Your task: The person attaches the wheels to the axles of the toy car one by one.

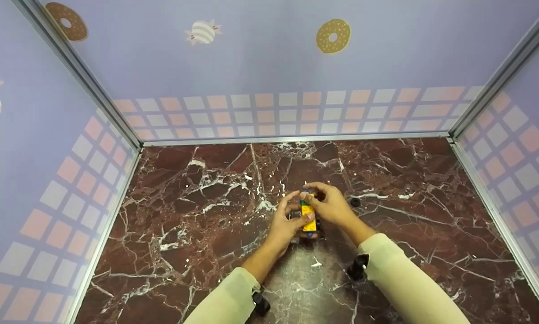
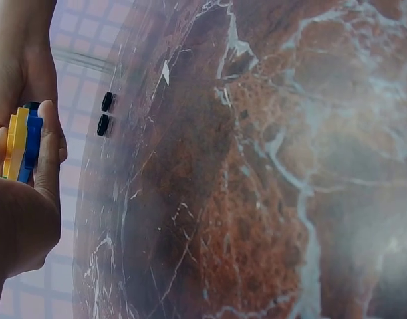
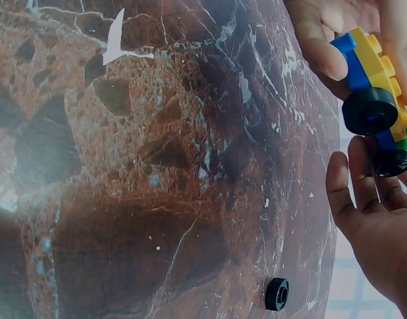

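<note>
Both hands hold a toy brick car (image 1: pixel 309 221) above the tabletop. It has yellow bricks on a blue base, a bit of green near its far end, and black wheels (image 3: pixel 370 111) along one side. My left hand (image 1: pixel 283 227) grips the near part, its thumb on the yellow top and fingers beneath. At the far end my right hand (image 1: pixel 334 206) pinches the car between thumb and fingers. In the right wrist view, the right fingers (image 3: pixel 355 174) curl up beside the lower wheel. The hands partly hide the car's far end and underside.
A loose black wheel (image 1: pixel 355 202) lies on the dark red marbled table (image 1: pixel 197 252), right of the right hand. Two black wheel-like discs (image 2: pixel 105 113) appear in the left wrist view. Patterned panels (image 1: pixel 269 67) enclose the table's back and sides.
</note>
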The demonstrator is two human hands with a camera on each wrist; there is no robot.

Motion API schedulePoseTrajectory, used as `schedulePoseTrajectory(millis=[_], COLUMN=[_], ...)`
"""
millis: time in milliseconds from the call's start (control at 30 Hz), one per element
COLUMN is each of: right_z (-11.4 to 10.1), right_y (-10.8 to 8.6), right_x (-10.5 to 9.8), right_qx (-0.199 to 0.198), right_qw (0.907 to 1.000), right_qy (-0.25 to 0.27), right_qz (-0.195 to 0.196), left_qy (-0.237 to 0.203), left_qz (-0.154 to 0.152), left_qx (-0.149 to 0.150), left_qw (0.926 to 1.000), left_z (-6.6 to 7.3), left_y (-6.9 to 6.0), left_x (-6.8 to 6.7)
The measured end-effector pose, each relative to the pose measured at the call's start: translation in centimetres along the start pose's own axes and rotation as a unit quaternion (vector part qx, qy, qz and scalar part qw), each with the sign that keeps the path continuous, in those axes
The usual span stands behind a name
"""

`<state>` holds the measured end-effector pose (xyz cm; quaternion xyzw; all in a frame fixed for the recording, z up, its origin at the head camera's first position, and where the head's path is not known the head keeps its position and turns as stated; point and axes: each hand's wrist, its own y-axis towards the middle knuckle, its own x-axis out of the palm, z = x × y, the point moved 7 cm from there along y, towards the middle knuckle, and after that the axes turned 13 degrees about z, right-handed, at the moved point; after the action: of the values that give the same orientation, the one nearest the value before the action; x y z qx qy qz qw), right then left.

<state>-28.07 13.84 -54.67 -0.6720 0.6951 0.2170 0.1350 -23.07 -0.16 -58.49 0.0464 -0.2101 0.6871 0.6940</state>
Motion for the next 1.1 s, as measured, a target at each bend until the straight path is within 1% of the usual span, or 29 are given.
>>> schedulePoseTrajectory(millis=[267,400,667,900,1100], right_z=[-0.06,-0.14,0.21,0.57,0.62], right_y=[-0.06,-0.07,-0.04,0.01,0.03], right_x=[-0.13,-0.15,-0.51,-0.55,-0.55], right_qx=[0.002,0.006,0.017,0.023,0.027], right_qw=[0.9999,0.9998,0.999,0.9987,0.9983], right_qy=[0.012,0.016,0.035,0.039,0.046], right_qz=[0.011,0.01,0.02,0.024,0.022], left_qy=[0.012,0.016,0.02,0.011,0.007], left_qz=[0.008,0.009,0.002,0.002,0.004], left_qx=[-0.008,-0.012,-0.013,-0.023,-0.018], left_qw=[0.9999,0.9998,0.9997,0.9997,0.9998], left_z=[0.01,-0.09,-0.18,-0.41,-0.34], left_y=[-0.15,-0.19,-0.26,-0.28,-0.35], left_x=[-0.1,-0.16,-0.15,-0.07,-0.06])
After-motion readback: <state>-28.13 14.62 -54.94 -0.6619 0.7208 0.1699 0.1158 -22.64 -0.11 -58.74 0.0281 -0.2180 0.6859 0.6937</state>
